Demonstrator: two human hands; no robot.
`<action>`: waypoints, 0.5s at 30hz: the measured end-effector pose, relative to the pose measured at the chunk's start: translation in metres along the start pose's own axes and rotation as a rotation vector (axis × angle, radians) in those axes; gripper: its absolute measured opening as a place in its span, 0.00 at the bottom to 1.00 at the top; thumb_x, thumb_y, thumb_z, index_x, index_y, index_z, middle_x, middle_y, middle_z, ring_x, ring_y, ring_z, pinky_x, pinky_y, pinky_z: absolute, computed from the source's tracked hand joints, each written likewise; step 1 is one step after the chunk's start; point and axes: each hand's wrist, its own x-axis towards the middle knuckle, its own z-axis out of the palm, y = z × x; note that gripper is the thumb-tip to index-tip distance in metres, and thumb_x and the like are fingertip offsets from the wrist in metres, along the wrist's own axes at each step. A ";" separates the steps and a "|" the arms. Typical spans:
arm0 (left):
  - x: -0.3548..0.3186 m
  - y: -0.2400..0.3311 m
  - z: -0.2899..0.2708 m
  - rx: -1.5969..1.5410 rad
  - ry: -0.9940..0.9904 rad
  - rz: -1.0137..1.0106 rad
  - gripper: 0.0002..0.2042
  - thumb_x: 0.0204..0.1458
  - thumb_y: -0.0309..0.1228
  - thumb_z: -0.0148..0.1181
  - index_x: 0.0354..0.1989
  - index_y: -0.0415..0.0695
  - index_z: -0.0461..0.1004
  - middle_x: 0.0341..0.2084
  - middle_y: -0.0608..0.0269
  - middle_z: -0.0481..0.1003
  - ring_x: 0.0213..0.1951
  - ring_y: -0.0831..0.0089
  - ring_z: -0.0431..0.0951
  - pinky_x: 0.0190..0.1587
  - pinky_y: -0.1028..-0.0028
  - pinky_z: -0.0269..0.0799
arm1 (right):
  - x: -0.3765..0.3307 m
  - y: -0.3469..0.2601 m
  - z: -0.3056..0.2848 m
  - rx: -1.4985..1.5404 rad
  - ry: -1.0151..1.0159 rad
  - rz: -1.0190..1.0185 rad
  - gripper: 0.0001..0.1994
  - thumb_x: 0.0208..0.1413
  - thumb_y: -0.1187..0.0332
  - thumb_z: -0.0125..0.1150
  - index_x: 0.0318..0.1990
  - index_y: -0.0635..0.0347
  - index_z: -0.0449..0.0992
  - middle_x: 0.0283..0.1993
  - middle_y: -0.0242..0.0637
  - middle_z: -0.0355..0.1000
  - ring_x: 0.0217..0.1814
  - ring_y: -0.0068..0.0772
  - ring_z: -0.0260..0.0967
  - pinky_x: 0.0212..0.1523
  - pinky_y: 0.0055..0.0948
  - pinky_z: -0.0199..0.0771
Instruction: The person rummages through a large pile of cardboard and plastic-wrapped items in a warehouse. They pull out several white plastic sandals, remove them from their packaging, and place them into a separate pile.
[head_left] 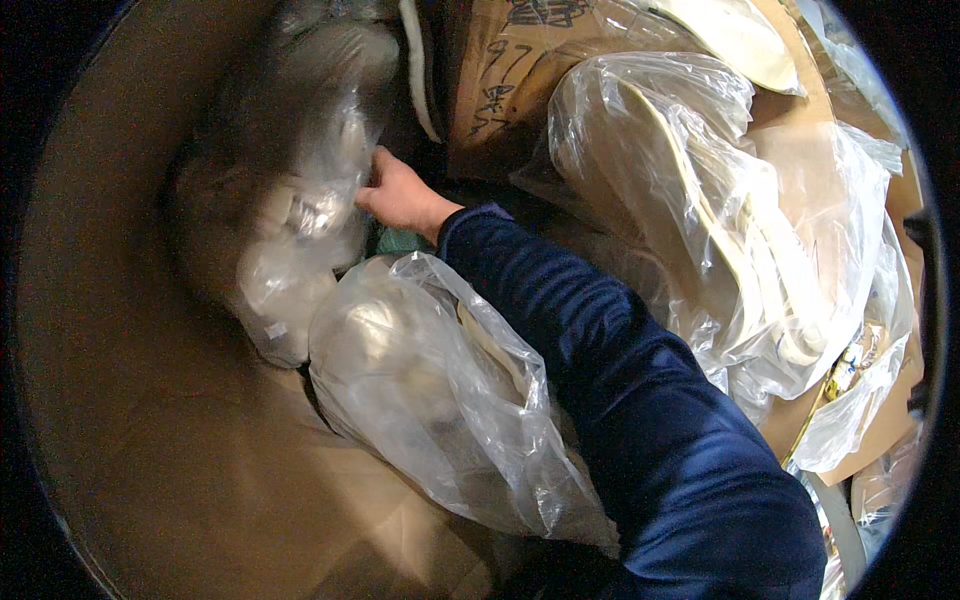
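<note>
My right hand (405, 195), on a dark blue sleeved arm reaching in from the lower right, is closed at the side of a clear plastic bag (325, 210). Its fingertips are partly hidden against the film, and the bag's pale contents are blurred. Just below the hand lies another clear plastic bag (430, 370) with cream-coloured pieces inside; their kind I cannot make out. A bit of green material (398, 240) shows under the wrist. My left hand is out of view.
Brown cardboard (180, 450) walls surround the bags on the left and below. To the right, a large clear bag (690, 200) holds long, curved cream pieces. Behind it stands a cardboard box (500, 100) with dark handwriting. A pale strip (420, 70) hangs near the top.
</note>
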 end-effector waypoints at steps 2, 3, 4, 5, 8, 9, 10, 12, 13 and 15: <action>0.007 -0.017 -0.011 -0.041 -0.181 0.300 0.15 0.54 0.34 0.53 0.20 0.38 0.74 0.19 0.60 0.73 0.20 0.73 0.73 0.16 0.73 0.67 | -0.001 -0.003 0.006 0.003 -0.031 -0.022 0.30 0.49 0.68 0.65 0.57 0.79 0.63 0.55 0.67 0.69 0.61 0.60 0.68 0.62 0.42 0.67; 0.005 -0.022 -0.011 -0.038 -0.181 0.300 0.15 0.54 0.34 0.53 0.20 0.38 0.74 0.19 0.60 0.73 0.20 0.73 0.73 0.16 0.73 0.67 | -0.002 -0.005 0.007 -0.015 -0.026 -0.038 0.30 0.49 0.68 0.65 0.56 0.79 0.64 0.55 0.66 0.70 0.60 0.60 0.68 0.62 0.42 0.67; 0.007 -0.027 -0.015 0.007 -0.301 0.562 0.14 0.53 0.34 0.54 0.22 0.37 0.75 0.20 0.60 0.73 0.20 0.72 0.73 0.16 0.73 0.67 | -0.004 -0.007 0.008 -0.032 -0.031 -0.021 0.30 0.48 0.68 0.65 0.56 0.79 0.64 0.55 0.66 0.70 0.60 0.60 0.68 0.62 0.42 0.67; 0.003 -0.030 -0.013 0.062 -0.285 0.553 0.13 0.51 0.35 0.54 0.23 0.36 0.75 0.20 0.60 0.72 0.20 0.71 0.73 0.16 0.72 0.66 | -0.005 -0.007 0.007 -0.028 -0.032 -0.035 0.30 0.48 0.68 0.65 0.56 0.79 0.64 0.55 0.66 0.70 0.60 0.61 0.68 0.62 0.42 0.67; -0.007 -0.038 -0.007 0.001 -0.149 0.463 0.14 0.47 0.36 0.57 0.24 0.35 0.76 0.19 0.59 0.72 0.20 0.70 0.72 0.15 0.70 0.65 | -0.010 -0.012 0.004 -0.017 -0.054 -0.007 0.29 0.47 0.68 0.64 0.55 0.79 0.65 0.54 0.67 0.70 0.60 0.61 0.68 0.62 0.42 0.67; -0.011 -0.042 -0.005 -0.056 -0.087 0.425 0.14 0.46 0.37 0.57 0.24 0.35 0.76 0.19 0.58 0.72 0.20 0.69 0.72 0.14 0.70 0.64 | -0.011 -0.013 0.003 -0.017 -0.052 -0.010 0.29 0.47 0.68 0.64 0.55 0.79 0.65 0.54 0.67 0.70 0.60 0.61 0.68 0.61 0.42 0.67; -0.014 -0.046 -0.002 -0.106 -0.056 0.433 0.15 0.45 0.38 0.57 0.24 0.35 0.76 0.19 0.58 0.72 0.19 0.69 0.72 0.13 0.70 0.63 | -0.011 -0.014 0.002 -0.018 -0.049 -0.012 0.29 0.47 0.68 0.64 0.55 0.79 0.65 0.54 0.67 0.70 0.60 0.61 0.68 0.61 0.42 0.67; -0.018 -0.055 0.002 -0.206 0.015 0.447 0.16 0.45 0.39 0.57 0.23 0.34 0.75 0.19 0.57 0.72 0.19 0.69 0.72 0.12 0.69 0.61 | -0.011 -0.014 0.001 -0.041 -0.050 -0.010 0.29 0.47 0.68 0.64 0.55 0.79 0.65 0.55 0.68 0.70 0.60 0.62 0.68 0.61 0.42 0.68; -0.020 -0.059 0.005 -0.194 0.049 0.494 0.16 0.45 0.39 0.57 0.23 0.34 0.75 0.18 0.56 0.72 0.18 0.69 0.72 0.12 0.69 0.60 | -0.011 -0.014 0.001 -0.052 -0.050 -0.008 0.29 0.47 0.68 0.64 0.55 0.79 0.66 0.55 0.68 0.70 0.60 0.62 0.68 0.61 0.42 0.68; -0.020 -0.069 0.009 -0.171 0.117 0.587 0.16 0.45 0.39 0.57 0.22 0.34 0.75 0.17 0.56 0.72 0.17 0.69 0.71 0.11 0.69 0.58 | -0.009 -0.012 0.002 -0.019 -0.047 -0.022 0.29 0.47 0.68 0.64 0.55 0.79 0.66 0.55 0.68 0.70 0.60 0.62 0.68 0.61 0.42 0.68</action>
